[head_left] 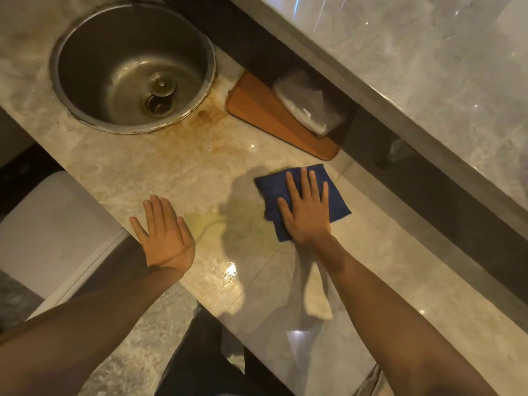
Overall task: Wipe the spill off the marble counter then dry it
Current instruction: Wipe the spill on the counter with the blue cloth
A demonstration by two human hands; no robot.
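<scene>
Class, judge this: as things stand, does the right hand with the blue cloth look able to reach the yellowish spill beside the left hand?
Probably yes: the right hand presses the blue cloth flat, with only bare marble counter between it and the yellowish spill.

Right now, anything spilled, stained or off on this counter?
Yes. A yellowish spill lies on the marble counter between the left hand and the blue cloth under the right hand, not yet wiped. Rusty orange staining rings the sink rim on the side toward the wooden board.
</scene>
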